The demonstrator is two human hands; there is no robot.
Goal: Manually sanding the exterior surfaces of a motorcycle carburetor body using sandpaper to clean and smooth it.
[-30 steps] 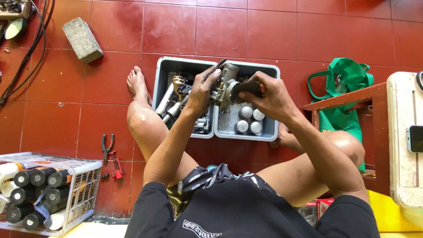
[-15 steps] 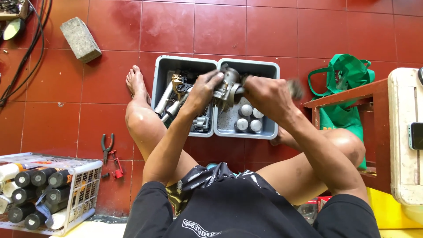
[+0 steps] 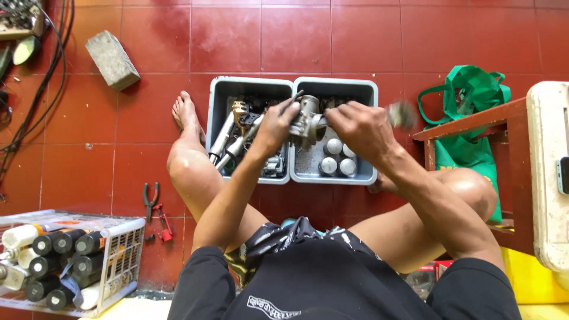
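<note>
I sit on the red tiled floor with both arms stretched out over two grey bins. My left hand (image 3: 274, 123) grips a metal carburettor-like part (image 3: 306, 122) held above the bins. My right hand (image 3: 357, 128) is closed around a tool whose blurred handle (image 3: 403, 114) sticks out to the right; its tip meets the metal part. The left bin (image 3: 249, 83) holds metal tubes and engine parts. In the right bin (image 3: 335, 83) lie several round silver pieces.
A grey brick (image 3: 112, 59) lies at the far left, with cables (image 3: 37, 89) beyond it. Pliers (image 3: 150, 198) and a small red tool (image 3: 163, 223) lie by a white basket (image 3: 121, 261) of spray cans. A green bag (image 3: 468, 101), a wooden stand (image 3: 474, 123) and a white box (image 3: 548, 172) are on the right.
My right hand has swung the tool's handle out to the right, away from the metal part. The left hand has kept hold of the part over the bins.
</note>
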